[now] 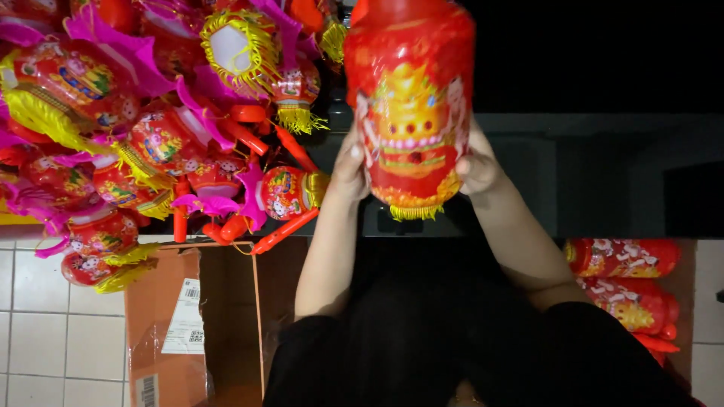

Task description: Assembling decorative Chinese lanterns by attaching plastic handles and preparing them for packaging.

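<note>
A big red lantern (411, 105) with gold and picture print and a yellow fringe at its lower end fills the top middle of the head view. I hold it up between both hands. My left hand (348, 167) presses its left side and my right hand (477, 164) presses its right side. Both arms come up from my dark clothed lap at the bottom.
A heap of red lanterns with pink paper and yellow fringes (143, 128) lies at the left. An open brown cardboard box (162, 332) sits on white floor tiles at the lower left. More flat red lanterns (626, 283) lie at the right. A dark surface (603, 173) stretches behind.
</note>
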